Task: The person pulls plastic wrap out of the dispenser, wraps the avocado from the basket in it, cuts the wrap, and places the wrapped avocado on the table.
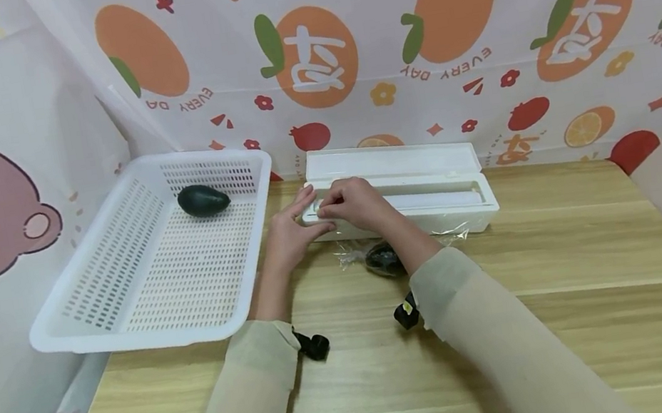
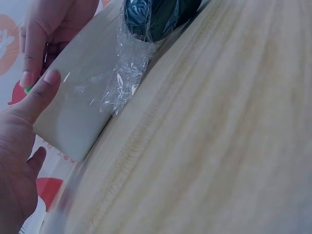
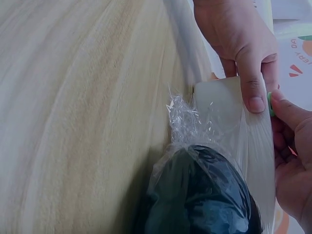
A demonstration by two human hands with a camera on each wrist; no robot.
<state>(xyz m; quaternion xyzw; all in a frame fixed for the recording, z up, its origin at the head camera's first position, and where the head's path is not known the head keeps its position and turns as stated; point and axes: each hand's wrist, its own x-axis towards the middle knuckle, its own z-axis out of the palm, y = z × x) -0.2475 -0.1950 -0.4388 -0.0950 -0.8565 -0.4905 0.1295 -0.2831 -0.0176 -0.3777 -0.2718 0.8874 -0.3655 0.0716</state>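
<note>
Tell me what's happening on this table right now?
A person has both hands at the left end of an open white cling-film dispenser on a wooden table. The left hand touches the box's end with fairly straight fingers, while the right hand pinches something small at the same spot; what exactly is hard to tell. A dark avocado wrapped in film lies on the table in front of the dispenser. Another unwrapped avocado sits in the white basket to the left.

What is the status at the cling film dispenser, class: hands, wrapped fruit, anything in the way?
Both hands, left hand and right hand, at cling film dispenser left end. Wrapped avocado on table beside it. Nothing blocking.
</note>
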